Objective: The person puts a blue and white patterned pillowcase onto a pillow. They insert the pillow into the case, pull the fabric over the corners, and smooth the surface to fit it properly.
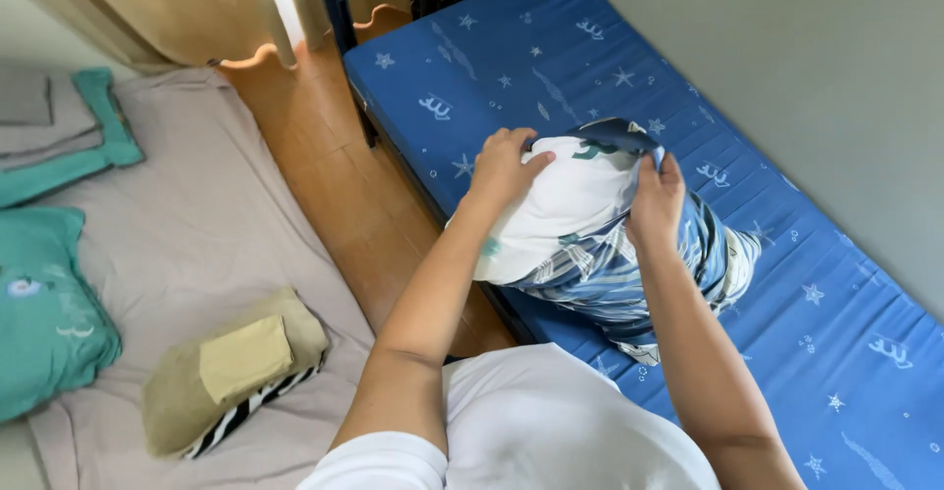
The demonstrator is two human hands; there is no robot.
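A white pillow (565, 210) stands on end on the blue star-patterned mattress (836, 313). A blue and white patterned pillowcase (600, 274) covers its lower part, and its dark blue opening edge (615, 136) is pulled up near the top. My left hand (503, 164) grips the pillow's upper left corner together with the case edge. My right hand (657, 200) pinches the case edge on the upper right side. Both arms reach forward from my white shirt.
A second bed with a beige sheet (197, 234) lies to the left across a strip of wooden floor (344, 175). On it are a tan folded cushion (231, 372), a teal pillow (44, 313) and folded grey and teal linens (59, 131). Curtains (187, 8) hang at the back.
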